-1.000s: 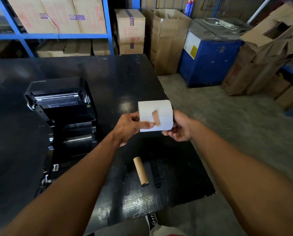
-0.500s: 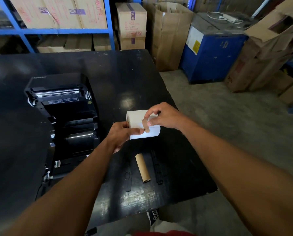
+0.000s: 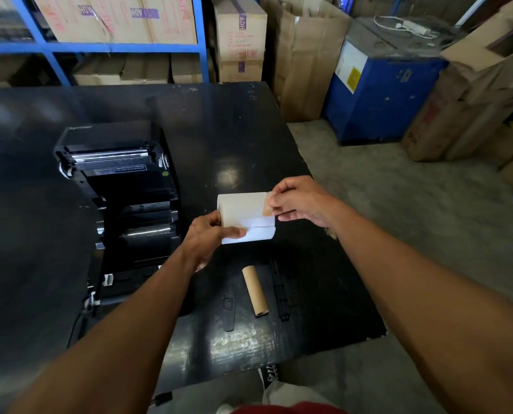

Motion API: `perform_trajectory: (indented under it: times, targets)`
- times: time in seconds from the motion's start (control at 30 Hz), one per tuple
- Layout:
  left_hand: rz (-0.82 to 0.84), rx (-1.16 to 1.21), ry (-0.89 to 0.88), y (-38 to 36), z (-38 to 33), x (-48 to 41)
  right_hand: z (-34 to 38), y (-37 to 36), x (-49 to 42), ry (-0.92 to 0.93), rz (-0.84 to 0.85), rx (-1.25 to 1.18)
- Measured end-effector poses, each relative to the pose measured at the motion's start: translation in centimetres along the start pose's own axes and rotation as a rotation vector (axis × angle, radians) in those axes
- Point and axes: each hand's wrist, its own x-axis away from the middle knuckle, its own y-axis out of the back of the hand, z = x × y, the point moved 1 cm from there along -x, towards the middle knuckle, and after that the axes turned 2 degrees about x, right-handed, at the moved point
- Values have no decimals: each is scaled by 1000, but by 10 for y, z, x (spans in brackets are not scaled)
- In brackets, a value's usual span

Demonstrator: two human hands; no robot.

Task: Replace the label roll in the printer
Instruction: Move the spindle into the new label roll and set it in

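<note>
Centre frame: my right hand (image 3: 300, 204) now pinching brown tape tab (image 3: 267, 208) loose; left hand (image 3: 212, 234) gripping white paper label roll (image 3: 245, 215); loading next.

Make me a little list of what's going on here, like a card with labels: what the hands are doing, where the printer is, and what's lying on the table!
left hand: holds the white label roll at its left end
right hand: fingers pinch the brown tape tab at the roll's right end
label roll: in the air above the black table, not in the printer
printer: black, lid open, left of the roll
empty cardboard core: lying on the table near the front edge
black plastic parts: lying either side of the core
</note>
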Motion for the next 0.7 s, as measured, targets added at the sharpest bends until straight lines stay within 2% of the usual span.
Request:
perform_trajectory:
  times: [0.1,0.3,0.43,0.53,0.7]
  targets:
    - [-18,21,5,-2,2,-3,-11,3,-6,-62,-135,-81]
    - [-103,68,52,-4,6,-15,-39,12,-30,-201,-277,-20]
    - [-99,70,62,-3,5,-24,-57,12,-50,-242,-245,56]
    - [-104,41,38,-2,4,-30,-66,7,-65,-245,-227,241]
    - [-85,43,14,2,7,-40,-79,-8,-89,-195,-100,479]
